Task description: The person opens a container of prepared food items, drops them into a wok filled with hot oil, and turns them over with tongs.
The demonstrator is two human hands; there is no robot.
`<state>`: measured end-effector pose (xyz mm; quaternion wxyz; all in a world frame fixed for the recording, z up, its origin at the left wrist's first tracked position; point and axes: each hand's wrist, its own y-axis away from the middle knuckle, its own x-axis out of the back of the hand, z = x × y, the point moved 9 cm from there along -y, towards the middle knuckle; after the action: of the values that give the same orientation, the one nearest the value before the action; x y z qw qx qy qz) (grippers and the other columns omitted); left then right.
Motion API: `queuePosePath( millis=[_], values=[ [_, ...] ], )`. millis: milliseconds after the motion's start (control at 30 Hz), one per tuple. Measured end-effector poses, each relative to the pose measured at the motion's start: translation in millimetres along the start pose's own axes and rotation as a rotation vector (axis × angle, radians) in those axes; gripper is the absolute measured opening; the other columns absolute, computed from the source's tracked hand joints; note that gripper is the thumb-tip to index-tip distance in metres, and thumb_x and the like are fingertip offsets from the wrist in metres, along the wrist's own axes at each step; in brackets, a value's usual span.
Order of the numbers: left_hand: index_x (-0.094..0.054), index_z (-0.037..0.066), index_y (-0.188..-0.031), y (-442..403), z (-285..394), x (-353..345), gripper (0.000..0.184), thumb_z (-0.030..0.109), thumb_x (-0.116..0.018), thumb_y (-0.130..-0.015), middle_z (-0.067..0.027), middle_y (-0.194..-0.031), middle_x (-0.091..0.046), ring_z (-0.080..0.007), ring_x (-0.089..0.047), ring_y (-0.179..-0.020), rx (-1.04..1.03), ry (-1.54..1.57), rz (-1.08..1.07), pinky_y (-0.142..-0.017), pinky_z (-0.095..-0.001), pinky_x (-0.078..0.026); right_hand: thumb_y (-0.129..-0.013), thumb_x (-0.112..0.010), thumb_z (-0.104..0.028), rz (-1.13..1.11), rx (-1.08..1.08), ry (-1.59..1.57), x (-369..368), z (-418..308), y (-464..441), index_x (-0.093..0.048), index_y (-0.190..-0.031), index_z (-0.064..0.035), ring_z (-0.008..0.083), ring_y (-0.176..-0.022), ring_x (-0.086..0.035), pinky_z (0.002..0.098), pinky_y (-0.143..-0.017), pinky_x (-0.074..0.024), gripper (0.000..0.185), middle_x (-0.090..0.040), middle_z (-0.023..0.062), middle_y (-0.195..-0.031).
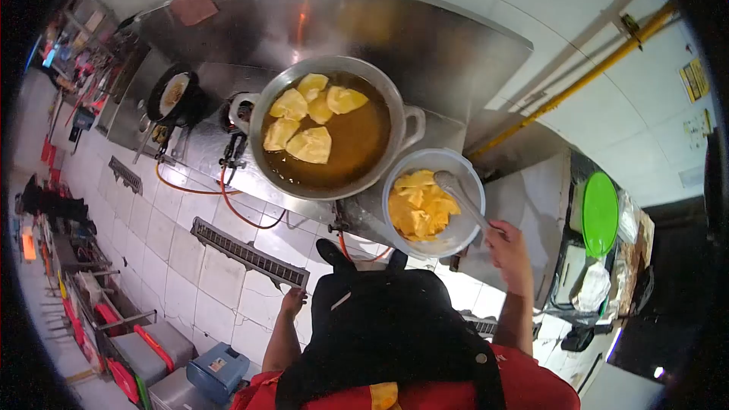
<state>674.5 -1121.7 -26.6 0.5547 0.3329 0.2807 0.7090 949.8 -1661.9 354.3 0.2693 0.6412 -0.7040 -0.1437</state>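
Note:
My right hand is closed around the handle of a grey metal skimmer. Its head rests at the upper edge of the golden fried pieces, inside a translucent plastic tub. Just left of the tub, a large two-handled metal pot holds brown oil. Several pale yellow pieces float in it, mostly toward the far and left sides. My left hand hangs low beside my dark apron, away from the pot, fingers loosely apart and holding nothing.
A black pan sits on the stove's left end. Orange gas hoses run below the stove's front edge. Floor drain grates lie in the white tiles. A green lid is at the right, and a yellow pipe slants along the wall.

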Motion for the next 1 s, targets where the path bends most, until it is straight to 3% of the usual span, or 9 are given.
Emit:
queuePosePath(
  millis=[67,200,367,400,500,600,767,967,1000],
  values=[
    [-0.052,-0.002,-0.113,6.8,0.3,5.4,0.029,0.019,-0.056,-0.094,-0.0126,-0.097,-0.063,-0.0202,-0.064,-0.083,0.052,0.048,0.031,-0.068,-0.0329,-0.054,-0.089,-0.063,-0.018,0.039,0.014,0.069,-7.1,-22.0,-2.5,-0.058,-0.114,0.0008,0.0023,-0.044,-0.039,0.0187,-0.036,-0.0255,0.032,-0.057,0.0006,-0.071],
    [-0.052,-0.003,-0.117,17.1,-15.9,11.0,0.034,0.021,-0.056,-0.094,-0.0146,-0.099,-0.063,-0.0216,-0.064,-0.084,0.17,0.006,0.029,-0.069,-0.0333,-0.054,-0.089,-0.062,-0.019,-0.136,0.121,-0.154,-96.2,-70.0,-43.6,-0.057,-0.114,-0.0015,0.0034,-0.042,-0.037,0.0207,-0.035,-0.0242,0.031,-0.057,0.0033,-0.071],
    [-0.051,-0.007,-0.115,32.2,3.8,28.5,0.037,0.023,-0.058,-0.094,-0.0179,-0.098,-0.063,-0.0232,-0.064,-0.085,0.146,-0.018,0.052,-0.068,-0.0343,-0.055,-0.088,-0.063,-0.017,-0.259,0.023,-0.434,-221.5,-46.7,-161.7,-0.05,-0.105,-0.0064,0.0069,-0.041,-0.035,0.0225,-0.034,-0.0247,0.025,-0.053,0.0067,-0.07],
    [-0.051,-0.007,-0.115,26.0,-5.2,32.4,0.037,0.023,-0.058,-0.094,-0.0179,-0.098,-0.063,-0.0232,-0.064,-0.085,0.137,-0.009,0.055,-0.068,-0.0343,-0.055,-0.087,-0.063,-0.018,-0.214,-0.017,-0.455,-232.4,-39.3,-171.8,-0.05,-0.098,-0.0075,0.0066,-0.042,-0.036,0.022,-0.034,-0.0245,0.02,-0.053,0.0064,-0.071],
    [-0.05,-0.007,-0.112,4.5,-25.8,47.0,0.038,0.025,-0.058,-0.094,-0.0187,-0.096,-0.064,-0.0236,-0.065,-0.083,0.017,0.125,0.053,-0.067,-0.0344,-0.055,-0.087,-0.061,-0.018,-0.159,-0.097,-0.538,-250.3,-30.3,-187.5,-0.048,-0.089,-0.0093,0.0064,-0.042,-0.036,0.0215,-0.034,-0.0241,0.015,-0.052,0.0056,-0.07],
    [-0.047,-0.006,-0.115,13.8,-31.6,53.4,0.039,0.026,-0.057,-0.095,-0.0187,-0.092,-0.064,-0.0238,-0.065,-0.079,0.184,0.083,0.072,-0.064,-0.0344,-0.055,-0.086,-0.06,-0.017,-0.155,-0.174,-0.63,-265.1,-27.0,-201.7,-0.047,-0.087,-0.0106,0.0065,-0.04,-0.033,0.0215,-0.034,-0.0236,0.014,-0.051,0.0049,-0.069],
    [-0.048,-0.007,-0.113,4.2,-44.6,63.2,0.036,0.022,-0.057,-0.094,-0.0188,-0.09,-0.065,-0.0237,-0.066,-0.076,0.231,0.176,0.056,-0.063,-0.0336,-0.055,-0.086,-0.061,-0.016,-0.141,-0.206,-0.624,-274.3,-32.2,-203.5,-0.047,-0.087,-0.0116,0.0067,-0.039,-0.03,0.0219,-0.033,-0.0225,0.015,-0.05,0.0037,-0.068],
    [-0.052,-0.008,-0.111,-2.7,-19.0,63.3,0.035,0.022,-0.056,-0.093,-0.0168,-0.094,-0.065,-0.0221,-0.065,-0.079,0.124,0.04,0.055,-0.064,-0.0316,-0.055,-0.085,-0.061,-0.013,-0.05,0.052,-0.381,-242.5,-61.5,-175.6,-0.053,-0.101,-0.0079,0.0051,-0.04,-0.034,0.0207,-0.034,-0.0245,0.019,-0.053,0.0043,-0.067],
    [-0.053,-0.007,-0.11,-0.2,-11.4,61.4,0.034,0.022,-0.057,-0.093,-0.016,-0.095,-0.064,-0.0218,-0.065,-0.081,0.112,0.07,0.078,-0.064,-0.0316,-0.055,-0.085,-0.062,-0.014,-0.028,0.196,-0.209,-234.0,-73.1,-174.1,-0.055,-0.105,-0.0071,0.0122,-0.042,-0.042,0.0262,-0.037,-0.0313,0.023,-0.056,0.0079,-0.068]
  ],
)
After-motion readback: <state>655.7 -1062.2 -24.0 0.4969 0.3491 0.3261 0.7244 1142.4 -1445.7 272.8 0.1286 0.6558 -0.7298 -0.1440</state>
